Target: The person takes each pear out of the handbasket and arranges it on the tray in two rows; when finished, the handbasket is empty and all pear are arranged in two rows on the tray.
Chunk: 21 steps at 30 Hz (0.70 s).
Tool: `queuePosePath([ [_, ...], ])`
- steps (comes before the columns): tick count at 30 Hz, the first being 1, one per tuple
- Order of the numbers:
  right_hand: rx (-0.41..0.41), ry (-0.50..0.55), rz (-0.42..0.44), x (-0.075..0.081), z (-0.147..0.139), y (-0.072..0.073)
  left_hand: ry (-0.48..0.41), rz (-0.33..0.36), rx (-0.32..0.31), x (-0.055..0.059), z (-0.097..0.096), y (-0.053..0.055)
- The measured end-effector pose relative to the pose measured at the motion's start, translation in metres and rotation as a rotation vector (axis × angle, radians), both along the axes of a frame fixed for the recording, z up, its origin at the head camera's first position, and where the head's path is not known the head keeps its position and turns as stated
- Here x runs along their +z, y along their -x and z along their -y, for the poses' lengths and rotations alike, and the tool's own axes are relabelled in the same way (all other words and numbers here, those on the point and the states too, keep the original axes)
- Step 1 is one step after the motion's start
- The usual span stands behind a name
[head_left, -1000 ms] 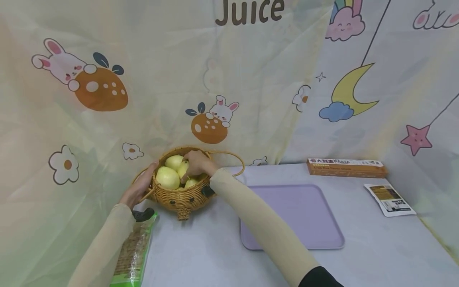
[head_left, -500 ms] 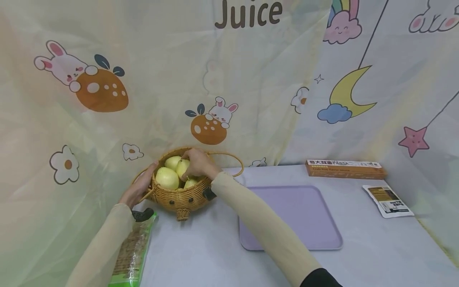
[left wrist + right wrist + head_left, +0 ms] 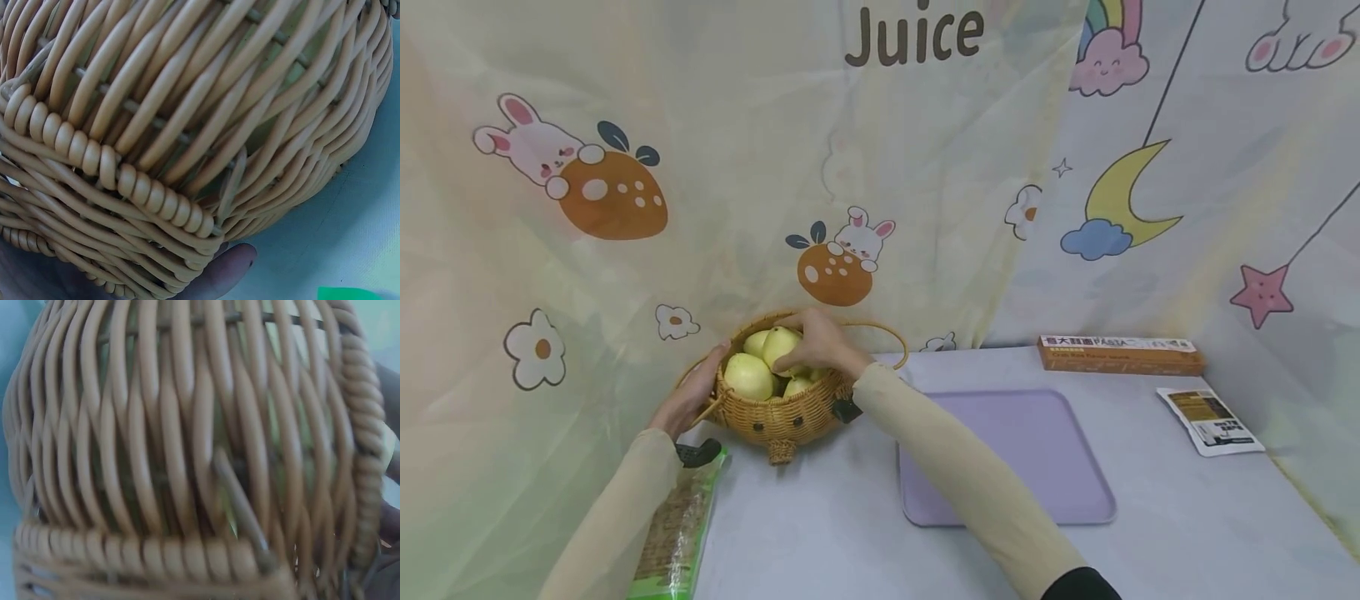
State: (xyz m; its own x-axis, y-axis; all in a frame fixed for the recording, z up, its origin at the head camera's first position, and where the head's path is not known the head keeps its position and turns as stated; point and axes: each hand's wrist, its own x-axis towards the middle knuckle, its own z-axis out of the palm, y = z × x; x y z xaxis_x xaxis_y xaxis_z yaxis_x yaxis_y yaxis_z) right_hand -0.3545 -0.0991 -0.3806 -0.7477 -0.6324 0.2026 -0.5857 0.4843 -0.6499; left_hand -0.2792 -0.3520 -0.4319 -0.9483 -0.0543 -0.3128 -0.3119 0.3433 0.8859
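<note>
A wicker basket [image 3: 760, 419] with an animal face stands at the back of the table, holding several yellow-green pears [image 3: 748, 377]. My left hand [image 3: 691, 393] grips its left side; in the left wrist view a fingertip [image 3: 232, 269] shows beneath the woven ear flap [image 3: 125, 206]. Reaching over the right rim, my right hand [image 3: 822, 346] holds one pear [image 3: 781, 343] between thumb and fingers, higher than the pears around it. The right wrist view is filled by the basket wall [image 3: 169, 425], with parts of the right fingers [image 3: 389, 519] at its edge.
A purple tray [image 3: 1015, 467] lies right of the basket, under the right forearm. Behind it are a long pasta box [image 3: 1120, 357] and a white-edged pouch [image 3: 1213, 422]. A green-edged packet [image 3: 677, 525] lies by the left forearm. Printed curtains [image 3: 715, 200] close off the back.
My right hand has lifted the pear it holds slightly up within the basket and shifted a little right. The left hand stays on the basket. The head view has tilted slightly.
</note>
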Motion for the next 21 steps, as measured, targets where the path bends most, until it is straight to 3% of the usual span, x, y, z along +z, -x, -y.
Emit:
queuePosePath([
  [7,0.046,0.169,0.062,0.003,-0.026,0.005,0.014,-0.005,0.008,-0.003,0.000,0.001],
  [15,0.082,0.192,0.087,0.019,-0.050,0.006,0.022,-0.008,-0.001,-0.005,0.003,0.002],
  [21,0.065,0.222,0.108,0.027,-0.075,0.001,0.021,-0.008,-0.017,-0.002,0.000,0.004],
])
